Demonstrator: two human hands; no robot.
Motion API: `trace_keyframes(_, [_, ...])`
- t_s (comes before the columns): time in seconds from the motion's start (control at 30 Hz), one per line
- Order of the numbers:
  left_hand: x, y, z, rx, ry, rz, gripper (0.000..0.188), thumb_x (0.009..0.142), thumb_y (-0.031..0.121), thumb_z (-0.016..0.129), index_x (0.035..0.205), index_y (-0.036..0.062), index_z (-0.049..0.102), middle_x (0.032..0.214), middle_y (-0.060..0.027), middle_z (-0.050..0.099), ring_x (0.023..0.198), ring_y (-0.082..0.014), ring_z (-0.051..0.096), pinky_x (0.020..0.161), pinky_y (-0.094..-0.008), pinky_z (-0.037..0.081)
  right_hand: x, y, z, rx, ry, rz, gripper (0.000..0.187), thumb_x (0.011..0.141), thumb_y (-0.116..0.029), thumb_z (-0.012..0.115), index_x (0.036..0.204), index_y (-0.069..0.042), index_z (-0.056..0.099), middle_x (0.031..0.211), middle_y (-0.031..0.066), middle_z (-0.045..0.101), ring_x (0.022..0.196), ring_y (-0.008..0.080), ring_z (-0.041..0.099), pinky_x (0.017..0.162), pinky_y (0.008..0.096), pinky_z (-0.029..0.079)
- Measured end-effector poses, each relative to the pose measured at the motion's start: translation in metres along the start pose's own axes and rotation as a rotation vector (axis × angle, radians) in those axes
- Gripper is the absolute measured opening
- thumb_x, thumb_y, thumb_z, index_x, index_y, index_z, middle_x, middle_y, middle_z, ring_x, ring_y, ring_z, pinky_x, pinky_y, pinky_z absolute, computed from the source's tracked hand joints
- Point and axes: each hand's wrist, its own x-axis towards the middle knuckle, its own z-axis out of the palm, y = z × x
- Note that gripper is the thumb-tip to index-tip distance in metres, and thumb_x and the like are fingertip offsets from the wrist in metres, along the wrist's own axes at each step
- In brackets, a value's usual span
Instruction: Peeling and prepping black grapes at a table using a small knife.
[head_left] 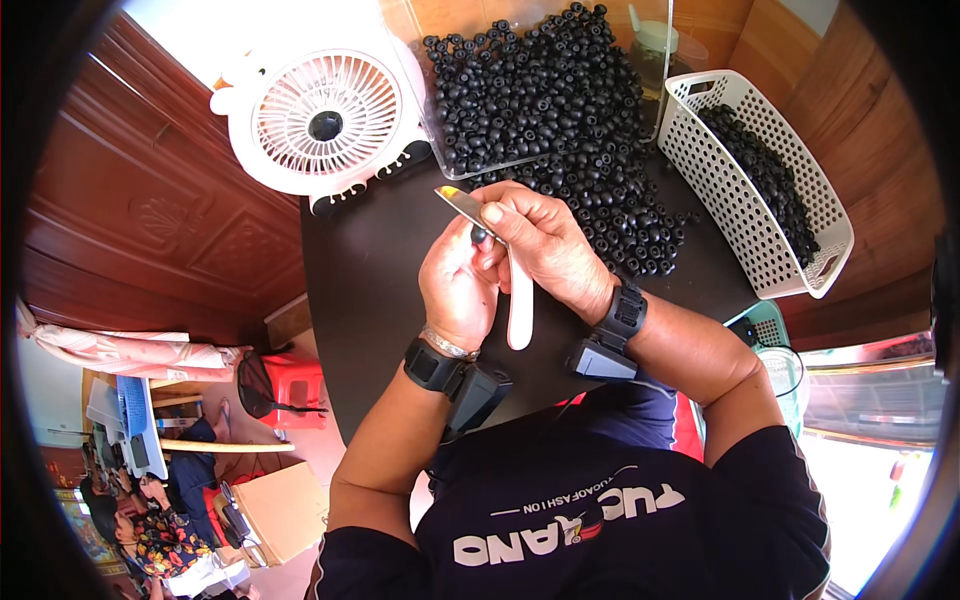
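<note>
My right hand (560, 250) is closed around a small knife (521, 310) with a pale pinkish handle. Its blade points up and to the left, and my thumb rests on it. In the fingers of my left hand (457, 290) is a small black round piece (478, 235), right beside the blade. The two hands meet in front of my chest, above the dark table (370, 260). Just beyond them lies a loose pile of similar black pieces (640, 225), some with holes in their ends.
A clear bin (490, 165) full of black pieces stands at the back, spilling onto the table. To its left is a white fan (325, 125). At right, a white perforated basket (725, 215) holds more dark pieces. A red stool (293, 390) and another person (165, 535) are at left.
</note>
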Motion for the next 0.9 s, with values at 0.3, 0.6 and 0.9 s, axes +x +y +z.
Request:
trace_keyframes(0.3, [-0.003, -0.003, 0.007, -0.072, 0.064, -0.001, 0.019, 0.093, 0.024, 0.046, 0.088, 0.0064, 0.053, 0.073, 0.0025, 0.047, 0.064, -0.0082, 0.044, 0.062, -0.0235, 0.038, 0.002, 0.008, 0.0, 0.007, -0.003, -0.016, 0.02, 0.094, -0.018, 0.054, 0.095, 0.001, 0.061, 0.082, 0.0012, 0.06, 0.061, 0.0037, 0.054, 0.056, 0.0194, 0.048])
trace_keyframes(0.6, [0.002, 0.007, 0.003, 0.003, -0.131, -0.005, 0.027, 0.093, 0.028, 0.041, 0.075, 0.0094, 0.043, 0.063, 0.0006, 0.039, 0.057, -0.0146, 0.044, 0.055, -0.0272, 0.037, 0.002, -0.008, -0.003, 0.13, 0.016, 0.052, 0.034, 0.097, -0.027, 0.046, 0.108, 0.002, 0.059, 0.07, 0.0086, 0.064, 0.05, 0.0128, 0.059, 0.047, 0.0219, 0.05])
trace_keyframes(0.9, [0.003, 0.008, 0.002, 0.001, -0.075, 0.012, 0.029, 0.094, 0.033, 0.04, 0.075, 0.0114, 0.044, 0.061, 0.0026, 0.038, 0.053, -0.0139, 0.045, 0.048, -0.0268, 0.036, 0.001, -0.006, -0.002, 0.077, -0.06, 0.044, 0.026, 0.097, -0.021, 0.047, 0.108, 0.001, 0.056, 0.077, 0.0056, 0.064, 0.062, 0.0107, 0.061, 0.053, 0.0236, 0.052])
